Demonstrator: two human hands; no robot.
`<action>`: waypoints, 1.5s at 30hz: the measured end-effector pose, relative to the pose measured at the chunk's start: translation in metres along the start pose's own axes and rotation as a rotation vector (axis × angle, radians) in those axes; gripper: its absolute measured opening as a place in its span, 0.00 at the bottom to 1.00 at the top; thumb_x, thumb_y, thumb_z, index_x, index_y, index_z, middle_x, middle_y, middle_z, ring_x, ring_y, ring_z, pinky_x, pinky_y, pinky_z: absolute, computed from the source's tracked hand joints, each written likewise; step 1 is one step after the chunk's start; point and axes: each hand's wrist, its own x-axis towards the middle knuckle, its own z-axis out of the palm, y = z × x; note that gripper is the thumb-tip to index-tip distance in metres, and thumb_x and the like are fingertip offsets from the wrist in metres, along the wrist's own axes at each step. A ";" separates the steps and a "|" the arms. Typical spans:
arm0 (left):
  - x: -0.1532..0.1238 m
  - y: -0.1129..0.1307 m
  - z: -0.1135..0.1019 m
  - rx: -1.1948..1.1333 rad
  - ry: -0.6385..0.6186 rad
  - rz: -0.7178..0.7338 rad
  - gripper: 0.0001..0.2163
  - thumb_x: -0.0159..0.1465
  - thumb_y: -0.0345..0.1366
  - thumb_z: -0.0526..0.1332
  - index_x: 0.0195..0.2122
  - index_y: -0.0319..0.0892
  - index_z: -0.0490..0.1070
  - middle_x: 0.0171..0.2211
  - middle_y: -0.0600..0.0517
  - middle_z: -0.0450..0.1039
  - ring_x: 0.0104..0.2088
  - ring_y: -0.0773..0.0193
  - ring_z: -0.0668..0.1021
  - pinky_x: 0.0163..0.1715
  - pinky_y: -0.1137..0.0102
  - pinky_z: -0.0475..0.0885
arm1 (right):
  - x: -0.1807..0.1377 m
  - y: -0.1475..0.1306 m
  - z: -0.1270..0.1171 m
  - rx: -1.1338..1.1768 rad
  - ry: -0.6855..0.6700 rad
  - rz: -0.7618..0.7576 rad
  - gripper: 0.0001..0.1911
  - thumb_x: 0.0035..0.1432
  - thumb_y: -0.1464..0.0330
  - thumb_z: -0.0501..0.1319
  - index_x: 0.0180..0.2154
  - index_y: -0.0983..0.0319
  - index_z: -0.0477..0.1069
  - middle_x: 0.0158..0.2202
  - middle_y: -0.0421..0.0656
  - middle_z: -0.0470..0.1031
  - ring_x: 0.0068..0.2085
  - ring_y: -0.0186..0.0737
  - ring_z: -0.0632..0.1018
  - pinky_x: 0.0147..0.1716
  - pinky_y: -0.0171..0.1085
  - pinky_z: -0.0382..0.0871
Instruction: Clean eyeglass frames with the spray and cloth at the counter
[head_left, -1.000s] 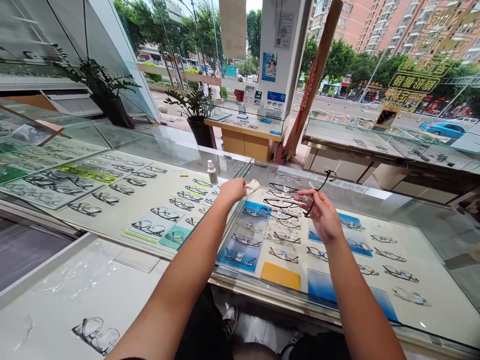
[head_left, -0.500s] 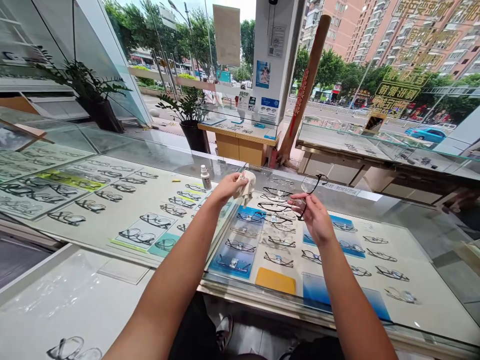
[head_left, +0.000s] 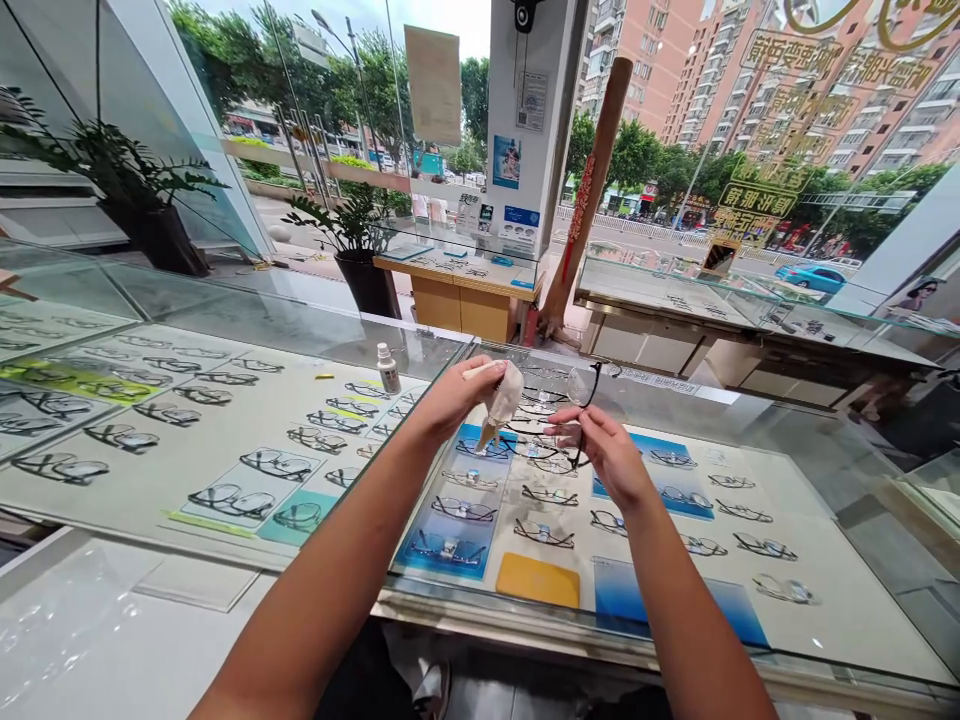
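My left hand point(head_left: 457, 395) pinches a small cream cleaning cloth point(head_left: 505, 398) that hangs down from the fingers above the glass counter point(head_left: 315, 325). My right hand point(head_left: 604, 450) grips a pair of black-framed glasses point(head_left: 581, 395) by one lens, with the other lens sticking up. The cloth hangs just left of the glasses, a short gap apart. Both hands hover over rows of spectacles point(head_left: 465, 508) laid out under the glass.
A small white bottle point(head_left: 387, 368) stands on the counter to the left of my hands. Potted plants point(head_left: 352, 235) and another display case point(head_left: 457, 280) stand beyond. More glass cases point(head_left: 750, 310) run to the right by the window.
My left hand picked the cloth up off the counter and brought it toward the glasses. Both hands came lower and closer together in view.
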 end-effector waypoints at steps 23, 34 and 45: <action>-0.023 0.016 0.014 -0.106 -0.167 -0.093 0.24 0.53 0.38 0.78 0.49 0.42 0.73 0.61 0.41 0.77 0.39 0.64 0.81 0.38 0.69 0.75 | -0.006 -0.005 0.005 -0.065 -0.087 -0.026 0.17 0.70 0.52 0.64 0.45 0.56 0.85 0.46 0.46 0.83 0.50 0.50 0.81 0.58 0.47 0.72; -0.016 0.015 0.011 -0.223 -0.200 -0.224 0.28 0.40 0.25 0.62 0.47 0.42 0.74 0.59 0.40 0.80 0.52 0.51 0.82 0.35 0.68 0.74 | -0.007 -0.008 0.006 -0.266 -0.135 -0.188 0.17 0.71 0.50 0.63 0.43 0.53 0.84 0.48 0.45 0.83 0.55 0.55 0.79 0.61 0.51 0.68; -0.015 0.003 0.012 0.051 -0.412 -0.075 0.26 0.49 0.31 0.68 0.52 0.43 0.75 0.54 0.43 0.79 0.51 0.52 0.81 0.48 0.63 0.74 | -0.006 -0.009 0.007 -0.185 -0.035 -0.223 0.17 0.69 0.49 0.65 0.41 0.53 0.85 0.45 0.45 0.84 0.53 0.55 0.80 0.63 0.51 0.67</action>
